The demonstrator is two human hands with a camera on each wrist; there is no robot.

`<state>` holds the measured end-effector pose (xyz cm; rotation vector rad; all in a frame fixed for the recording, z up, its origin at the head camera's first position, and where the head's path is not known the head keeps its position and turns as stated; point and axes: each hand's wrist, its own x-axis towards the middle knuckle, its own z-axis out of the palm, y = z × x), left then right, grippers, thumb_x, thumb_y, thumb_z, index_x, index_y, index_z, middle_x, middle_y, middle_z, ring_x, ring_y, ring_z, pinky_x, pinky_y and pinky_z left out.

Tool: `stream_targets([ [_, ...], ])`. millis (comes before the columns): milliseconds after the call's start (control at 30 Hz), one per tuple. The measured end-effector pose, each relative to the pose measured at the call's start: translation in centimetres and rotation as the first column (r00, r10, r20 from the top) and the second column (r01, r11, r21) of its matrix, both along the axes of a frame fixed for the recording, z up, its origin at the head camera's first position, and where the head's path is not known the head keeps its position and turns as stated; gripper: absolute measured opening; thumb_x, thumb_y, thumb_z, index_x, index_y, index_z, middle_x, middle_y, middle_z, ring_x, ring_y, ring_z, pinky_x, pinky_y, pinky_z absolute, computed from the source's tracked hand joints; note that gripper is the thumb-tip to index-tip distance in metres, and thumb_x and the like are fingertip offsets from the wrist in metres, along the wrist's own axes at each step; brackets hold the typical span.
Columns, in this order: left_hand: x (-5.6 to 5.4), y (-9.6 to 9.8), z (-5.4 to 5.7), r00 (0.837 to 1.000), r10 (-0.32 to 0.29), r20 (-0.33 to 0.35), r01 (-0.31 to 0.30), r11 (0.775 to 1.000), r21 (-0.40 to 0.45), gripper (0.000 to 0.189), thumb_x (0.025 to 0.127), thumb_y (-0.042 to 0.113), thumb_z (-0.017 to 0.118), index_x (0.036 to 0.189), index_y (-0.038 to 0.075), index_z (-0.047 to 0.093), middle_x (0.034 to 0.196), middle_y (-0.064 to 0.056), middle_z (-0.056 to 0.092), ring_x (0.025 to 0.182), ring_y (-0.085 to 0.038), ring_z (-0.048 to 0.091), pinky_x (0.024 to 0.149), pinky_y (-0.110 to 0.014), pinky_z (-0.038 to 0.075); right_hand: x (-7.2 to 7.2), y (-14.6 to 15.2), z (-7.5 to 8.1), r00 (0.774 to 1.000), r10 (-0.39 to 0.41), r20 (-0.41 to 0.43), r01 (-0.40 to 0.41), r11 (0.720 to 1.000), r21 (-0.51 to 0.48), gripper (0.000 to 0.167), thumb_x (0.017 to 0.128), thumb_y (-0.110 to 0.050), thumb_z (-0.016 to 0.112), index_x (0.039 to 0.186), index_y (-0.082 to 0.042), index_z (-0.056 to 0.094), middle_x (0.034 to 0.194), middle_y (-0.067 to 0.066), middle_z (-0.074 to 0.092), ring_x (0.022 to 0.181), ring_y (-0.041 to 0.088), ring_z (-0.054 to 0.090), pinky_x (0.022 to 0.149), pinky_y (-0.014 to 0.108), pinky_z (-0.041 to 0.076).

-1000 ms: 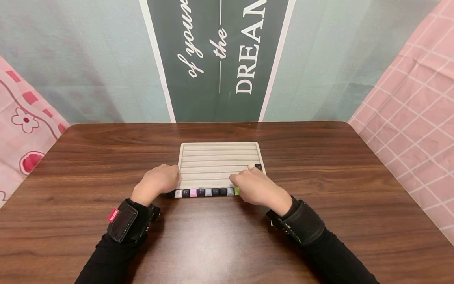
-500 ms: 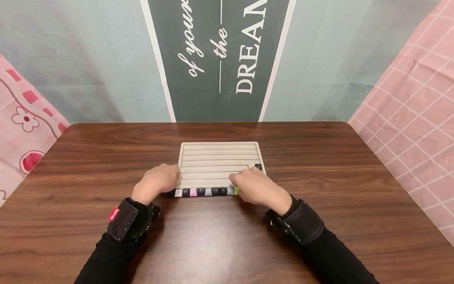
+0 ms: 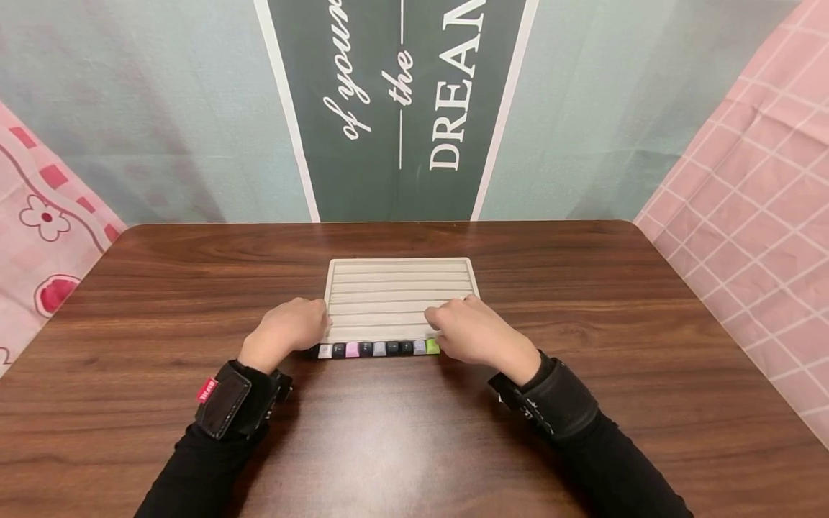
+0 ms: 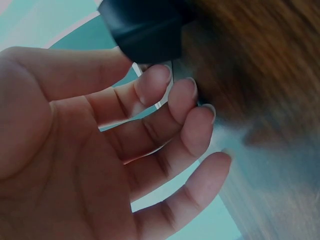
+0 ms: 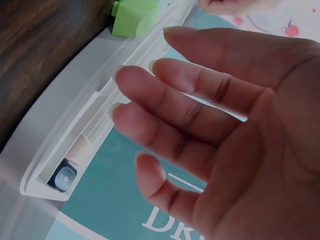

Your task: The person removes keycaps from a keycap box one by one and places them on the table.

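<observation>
A cream tray [image 3: 395, 276] with several grooves lies on the table. Along its front edge runs a row of keycaps, among them a pink keycap [image 3: 352, 350] and a green keycap [image 3: 432, 347] at the right end. My left hand [image 3: 293, 327] holds the tray by its left side, fingers bent; a black keycap [image 4: 147, 35] looms above its thumb tip in the left wrist view. Over the tray's right side hovers my right hand [image 3: 482, 332], fingers loosely bent around nothing. The right wrist view shows a dark keycap [image 5: 63, 176] beside a pale keycap [image 5: 79, 150] in a groove.
The brown wooden table [image 3: 388, 446] extends around the tray. Behind it hangs a pale blue and dark green cloth [image 3: 408, 194] with lettering. Pink cloths, one patterned [image 3: 45, 216] and one checked [image 3: 764, 201], hang at the sides.
My right hand has drawn back slightly to the right, uncovering the green keycap and covering the dark keycap at the tray's right edge. The left hand stays in place.
</observation>
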<state>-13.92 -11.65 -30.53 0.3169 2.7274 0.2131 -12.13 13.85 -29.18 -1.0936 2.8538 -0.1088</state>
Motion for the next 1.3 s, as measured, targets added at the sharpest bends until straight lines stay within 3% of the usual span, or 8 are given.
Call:
stream_targets([
  [133, 0.0, 0.0, 0.0, 1.0, 0.0, 0.001, 0.0, 1.0, 0.0, 0.023, 0.093, 0.015, 0.039, 0.089, 0.001, 0.056, 0.091, -0.017, 0.059, 0.076, -0.025, 0.054, 0.065, -0.044, 0.044, -0.3, 0.3, 0.1, 1.0, -0.005, -0.001, 0.005, 1.0, -0.022, 0.027, 0.077, -0.003, 0.061, 0.062, -0.014, 0.041, 0.055, -0.007, 0.031, 0.054, 0.011, 0.033, 0.052, 0.026, 0.027],
  [333, 0.0, 0.0, 0.0, 1.0, -0.004, 0.0, 0.004, 1.0, 0.002, 0.023, 0.093, 0.015, 0.039, 0.09, 0.001, 0.056, 0.092, -0.018, 0.059, 0.077, -0.026, 0.055, 0.065, -0.045, 0.045, -0.5, 0.6, 0.3, 0.999, -0.037, 0.003, 0.037, 0.999, -0.035, 0.028, 0.079, -0.009, 0.066, 0.063, -0.013, 0.044, 0.054, -0.006, 0.04, 0.054, 0.011, 0.039, 0.052, 0.026, 0.03],
  [533, 0.0, 0.0, 0.0, 1.0, 0.003, 0.01, -0.003, 1.0, 0.007, 0.023, 0.093, 0.015, 0.038, 0.09, 0.001, 0.056, 0.088, -0.015, 0.058, 0.074, -0.024, 0.053, 0.065, -0.043, 0.044, -0.9, 0.9, 0.5, 0.997, -0.072, -0.002, 0.072, 0.997, -0.038, 0.025, 0.078, -0.004, 0.064, 0.064, -0.012, 0.045, 0.055, -0.005, 0.039, 0.053, 0.011, 0.036, 0.049, 0.024, 0.025],
  [733, 0.0, 0.0, 0.0, 1.0, 0.003, 0.008, -0.003, 1.0, 0.007, 0.023, 0.093, 0.014, 0.038, 0.09, 0.001, 0.056, 0.088, -0.016, 0.058, 0.073, -0.024, 0.052, 0.065, -0.043, 0.043, -1.4, 1.4, 0.8, 0.994, -0.112, -0.001, 0.112, 0.991, -0.075, 0.018, 0.077, -0.003, 0.063, 0.067, -0.011, 0.049, 0.059, -0.003, 0.044, 0.054, 0.012, 0.038, 0.048, 0.024, 0.028],
  [1067, 0.0, 0.0, 0.0, 1.0, 0.003, 0.014, -0.003, 1.0, 0.017, 0.022, 0.094, 0.014, 0.038, 0.089, 0.002, 0.056, 0.086, -0.014, 0.057, 0.072, -0.024, 0.051, 0.064, -0.042, 0.042, -2.6, 2.1, 1.6, 0.979, -0.193, 0.065, 0.199, 0.974, -0.11, 0.013, 0.077, 0.001, 0.057, 0.07, -0.01, 0.053, 0.062, 0.0, 0.05, 0.055, 0.015, 0.046, 0.052, 0.028, 0.037],
  [1300, 0.0, -0.1, 0.0, 1.0, 0.002, 0.004, -0.002, 1.0, 0.014, 0.022, 0.093, 0.014, 0.038, 0.087, 0.002, 0.056, 0.09, -0.016, 0.059, 0.075, -0.024, 0.054, 0.065, -0.043, 0.044, -3.3, 2.2, 1.7, 0.96, -0.25, 0.124, 0.263, 0.958, -0.109, 0.01, 0.08, -0.004, 0.063, 0.073, -0.007, 0.055, 0.067, 0.003, 0.054, 0.062, 0.018, 0.05, 0.056, 0.03, 0.04],
])
